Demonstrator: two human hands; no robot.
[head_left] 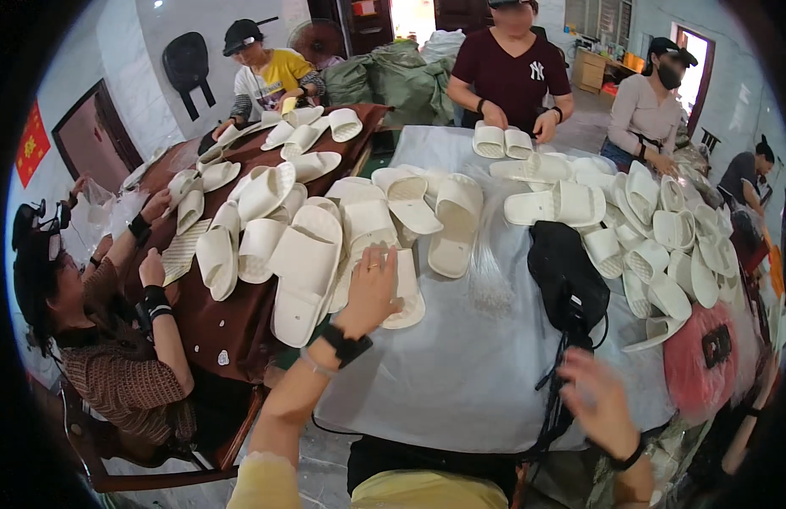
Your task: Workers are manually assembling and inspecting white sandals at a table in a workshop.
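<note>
My left hand (372, 293) reaches into a pile of cream slippers (359, 216) at the near left of the grey-covered table. Its fingers are stretched out over a slipper (406, 293), touching or just above it; I cannot tell which. A large slipper (306, 276) lies sole-down just left of this hand, and another slipper (455, 225) lies farther right. My right hand (601, 403) is raised over the table's near right part, slightly blurred, with fingers apart and nothing in them. Near it are a black bag (568, 276) and dark cords (556, 399).
Clear plastic bags (491, 284) lie mid-table. A heap of slippers (664, 229) covers the right side, beside a red plastic-wrapped bundle (700, 360). Co-workers stand or sit around, one at the brown-covered table (240, 327) on the left. Green sacks (401, 81) stand behind.
</note>
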